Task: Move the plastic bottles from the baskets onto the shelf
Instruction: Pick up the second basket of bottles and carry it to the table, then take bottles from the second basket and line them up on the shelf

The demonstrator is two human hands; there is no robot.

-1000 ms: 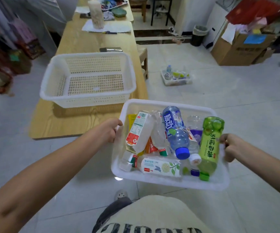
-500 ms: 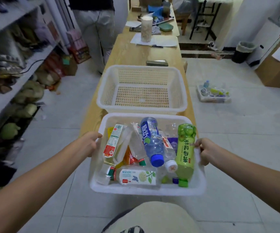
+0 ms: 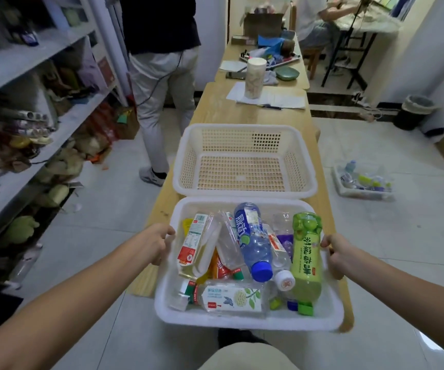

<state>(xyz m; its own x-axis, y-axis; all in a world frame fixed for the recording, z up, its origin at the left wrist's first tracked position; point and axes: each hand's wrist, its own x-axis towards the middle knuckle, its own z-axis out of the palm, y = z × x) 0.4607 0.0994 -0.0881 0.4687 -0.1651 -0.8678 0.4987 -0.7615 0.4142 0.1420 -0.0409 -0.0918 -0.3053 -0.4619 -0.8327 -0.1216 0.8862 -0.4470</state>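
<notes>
I hold a white plastic basket point(image 3: 242, 320) by its two sides, over the near end of a long wooden table point(image 3: 223, 108). My left hand point(image 3: 158, 243) grips the left rim and my right hand point(image 3: 334, 253) grips the right rim. Several plastic bottles lie in it: a clear blue-capped bottle point(image 3: 254, 241), a green bottle point(image 3: 306, 260), a red-labelled clear bottle point(image 3: 198, 244) and a flower-labelled bottle point(image 3: 231, 299). An empty perforated white basket point(image 3: 245, 158) stands on the table just beyond. The white shelf point(image 3: 28, 62) runs along the left wall, crowded with things.
A person in light trousers point(image 3: 162, 102) stands in the aisle between shelf and table. A tall cup point(image 3: 254, 78), papers and clutter sit farther down the table. A third basket with bottles point(image 3: 363, 181) lies on the floor at right, with a bin point(image 3: 414, 112) beyond.
My view has swung left, and the basket I carry now hangs over the table's near end, right behind the empty basket. The shelf and the standing person came into view.
</notes>
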